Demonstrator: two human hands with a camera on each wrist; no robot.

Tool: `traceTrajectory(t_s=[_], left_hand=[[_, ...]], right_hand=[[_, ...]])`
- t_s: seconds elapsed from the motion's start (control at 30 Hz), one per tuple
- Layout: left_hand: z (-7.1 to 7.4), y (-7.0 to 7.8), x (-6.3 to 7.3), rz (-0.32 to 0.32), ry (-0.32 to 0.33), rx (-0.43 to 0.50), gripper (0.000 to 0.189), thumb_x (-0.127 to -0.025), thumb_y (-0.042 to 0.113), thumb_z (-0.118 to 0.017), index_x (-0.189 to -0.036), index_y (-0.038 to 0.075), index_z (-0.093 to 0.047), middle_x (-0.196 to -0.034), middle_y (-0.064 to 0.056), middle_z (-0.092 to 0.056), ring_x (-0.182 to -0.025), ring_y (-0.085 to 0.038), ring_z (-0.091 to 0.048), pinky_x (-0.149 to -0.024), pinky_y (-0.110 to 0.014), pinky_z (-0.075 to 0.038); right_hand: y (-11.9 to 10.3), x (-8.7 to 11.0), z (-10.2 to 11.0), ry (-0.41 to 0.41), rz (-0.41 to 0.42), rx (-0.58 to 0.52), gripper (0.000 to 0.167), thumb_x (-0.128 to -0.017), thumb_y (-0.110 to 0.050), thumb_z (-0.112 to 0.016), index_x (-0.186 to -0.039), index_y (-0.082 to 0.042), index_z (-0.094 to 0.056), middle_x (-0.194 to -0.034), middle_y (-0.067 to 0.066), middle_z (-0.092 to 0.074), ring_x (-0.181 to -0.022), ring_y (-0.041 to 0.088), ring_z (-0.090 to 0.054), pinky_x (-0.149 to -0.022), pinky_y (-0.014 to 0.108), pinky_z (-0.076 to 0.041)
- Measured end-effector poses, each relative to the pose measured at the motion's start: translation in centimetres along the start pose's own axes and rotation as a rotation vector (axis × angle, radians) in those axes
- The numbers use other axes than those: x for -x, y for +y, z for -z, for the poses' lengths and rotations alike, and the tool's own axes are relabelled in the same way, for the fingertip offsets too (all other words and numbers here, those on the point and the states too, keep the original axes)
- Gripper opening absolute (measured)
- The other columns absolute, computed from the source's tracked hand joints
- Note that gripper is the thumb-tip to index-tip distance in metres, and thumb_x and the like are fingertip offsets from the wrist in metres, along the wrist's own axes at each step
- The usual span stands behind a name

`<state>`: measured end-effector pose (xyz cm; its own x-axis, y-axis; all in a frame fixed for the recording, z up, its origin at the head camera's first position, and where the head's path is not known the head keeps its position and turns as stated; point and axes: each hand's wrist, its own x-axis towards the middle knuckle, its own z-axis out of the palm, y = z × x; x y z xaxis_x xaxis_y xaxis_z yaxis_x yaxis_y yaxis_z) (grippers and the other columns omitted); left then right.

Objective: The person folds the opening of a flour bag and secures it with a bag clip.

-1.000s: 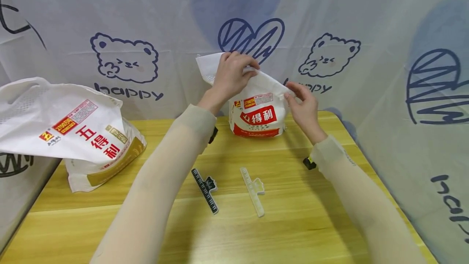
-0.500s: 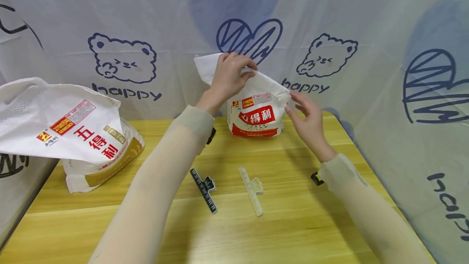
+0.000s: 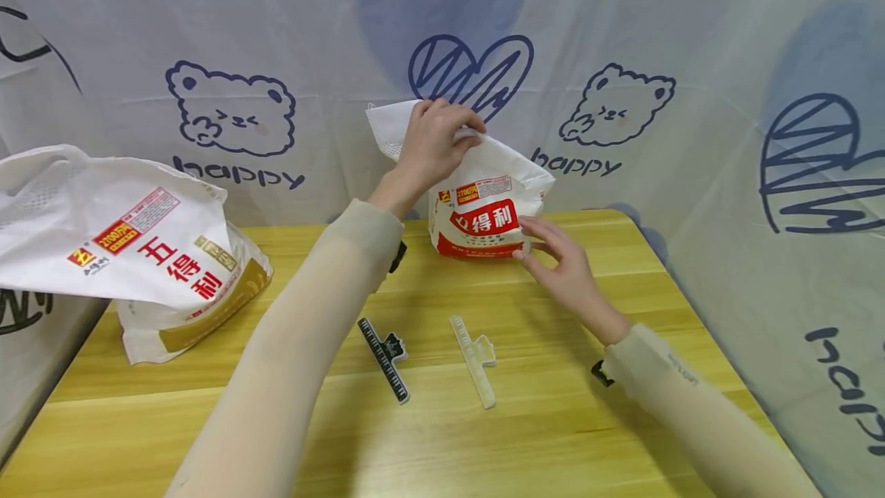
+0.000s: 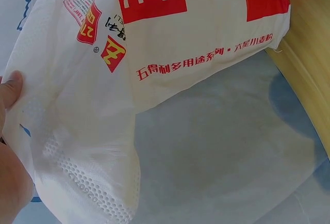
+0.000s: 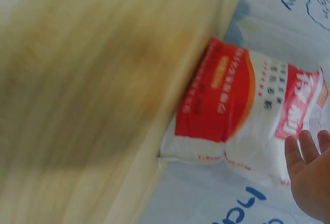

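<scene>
A white flour bag with red print stands at the back of the table, its top folded over to the left. My left hand grips the folded top edge, fingers behind and thumb in front. In the left wrist view the thumb and finger show at the left edge, against the white bag. Beside the bag's lower right side is my right hand, fingers extended with fingertips right at the red print. From the right wrist, that hand's spread fingers overlap the bag.
A second, larger flour bag with gold print leans over at the table's left. Two long clips, one black and one whitish, lie mid-table. A printed curtain hangs close behind the table and along its right.
My right hand has let go of the bag's right upper corner and moved down to its lower right side. The left hand keeps its hold in the same place.
</scene>
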<state>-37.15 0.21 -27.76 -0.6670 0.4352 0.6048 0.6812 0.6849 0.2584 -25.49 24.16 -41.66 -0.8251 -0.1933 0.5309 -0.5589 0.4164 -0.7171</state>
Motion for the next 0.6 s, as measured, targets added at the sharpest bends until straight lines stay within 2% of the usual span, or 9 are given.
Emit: traceTrajectory(t_s=[0.3, 0.47, 0.6], left_hand=[[-0.1, 0.0, 0.1, -0.016, 0.018, 0.005, 0.012, -0.099, 0.019, -0.072, -0.109, 0.014, -0.078, -0.112, 0.001, -0.077, -0.109, -0.022, -0.061, -0.114, -0.044, -0.032], [-0.1, 0.0, 0.0, -0.008, 0.01, 0.003, 0.012, -0.099, 0.019, -0.073, -0.109, 0.014, -0.078, -0.112, 0.001, -0.077, -0.11, -0.022, -0.061, -0.115, -0.043, -0.032], [-0.1, 0.1, 0.0, -0.001, 0.005, 0.009, 0.012, -0.099, 0.02, -0.073, -0.109, 0.015, -0.078, -0.112, 0.002, -0.077, -0.11, -0.021, -0.061, -0.115, -0.042, -0.031]], right_hand=[[0.2, 2.3, -1.6, -0.178, 0.005, 0.033, 0.056, -0.093, -0.004, -0.077, -0.146, -0.002, -0.057, -0.15, 0.016, -0.056, -0.131, 0.034, -0.058, -0.103, 0.054, -0.053], [0.5, 3.4, -2.4, -0.26, 0.024, 0.082, 0.057, -0.092, -0.007, -0.078, -0.145, -0.005, -0.058, -0.149, 0.014, -0.057, -0.131, 0.035, -0.058, -0.101, 0.052, -0.055], [0.7, 4.2, -3.0, -0.313, 0.054, 0.092, 0.057, -0.091, -0.008, -0.08, -0.143, -0.002, -0.058, -0.147, 0.017, -0.058, -0.128, 0.036, -0.06, -0.098, 0.052, -0.056]])
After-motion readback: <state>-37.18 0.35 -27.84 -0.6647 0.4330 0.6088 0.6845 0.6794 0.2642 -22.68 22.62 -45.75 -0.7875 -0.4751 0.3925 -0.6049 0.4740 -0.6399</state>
